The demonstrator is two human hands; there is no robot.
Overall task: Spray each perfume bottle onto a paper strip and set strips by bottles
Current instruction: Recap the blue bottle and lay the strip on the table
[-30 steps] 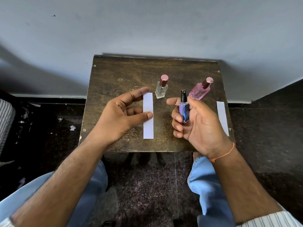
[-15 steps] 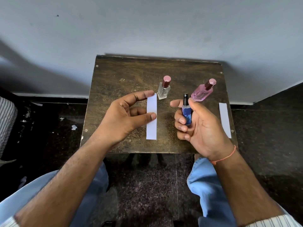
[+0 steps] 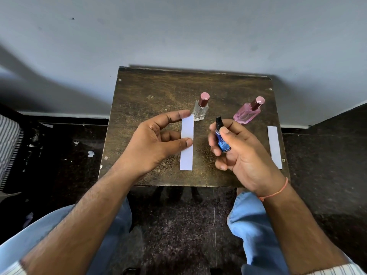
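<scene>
My left hand (image 3: 155,141) pinches a white paper strip (image 3: 187,143) between thumb and fingers, holding it upright above the small brown table (image 3: 151,92). My right hand (image 3: 240,153) grips a small blue spray bottle (image 3: 222,139) with a black nozzle, its top tilted left toward the strip and my thumb on its side. A clear bottle with a pink cap (image 3: 201,107) stands behind the strip. A pink bottle with a pink cap (image 3: 248,112) stands to the right. A second white strip (image 3: 274,146) lies flat at the table's right edge.
The table stands against a pale grey wall (image 3: 178,32). Dark speckled floor (image 3: 59,155) surrounds it, with small paper scraps on the left. My knees in light blue trousers (image 3: 250,225) sit just below the table's front edge. A striped chair edge (image 3: 8,143) shows at far left.
My right hand has tilted the blue bottle so its nozzle leans left toward the strip, and my thumb has slid down onto its side. My left hand and strip stay almost still.
</scene>
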